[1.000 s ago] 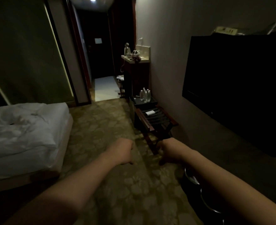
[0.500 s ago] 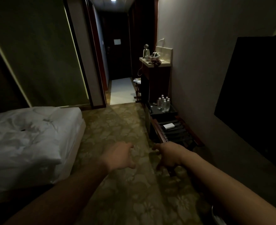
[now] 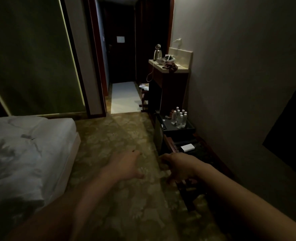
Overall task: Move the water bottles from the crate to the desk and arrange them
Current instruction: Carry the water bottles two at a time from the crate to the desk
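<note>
Ahead and to the right, against the wall, the water bottles [image 3: 179,118] stand upright in a tight cluster, caps up, in a dark tray-like crate [image 3: 187,130] that sits low beside a wooden cabinet [image 3: 168,87]; about 6 white caps show, though the dim light makes the count unsure. Both hands are empty and well apart from the bottles; the right hand [image 3: 180,168] hangs over the near end of a slatted luggage rack [image 3: 196,173], fingers loosely curled downward and gripping nothing, while the left hand [image 3: 126,166] floats over the patterned carpet [image 3: 119,136], fingers relaxed and also holding nothing. The bottles lie forward and slightly rightward of the right hand, on the far side of the rack (a small white block [image 3: 187,147] rests on it between hand and crate); so the right hand is the nearer of the 2, and I judge the reach would run along the wall, over the rack. No bottle has left the crate as things lie now; which surface serves as the desk I cannot tell.
</note>
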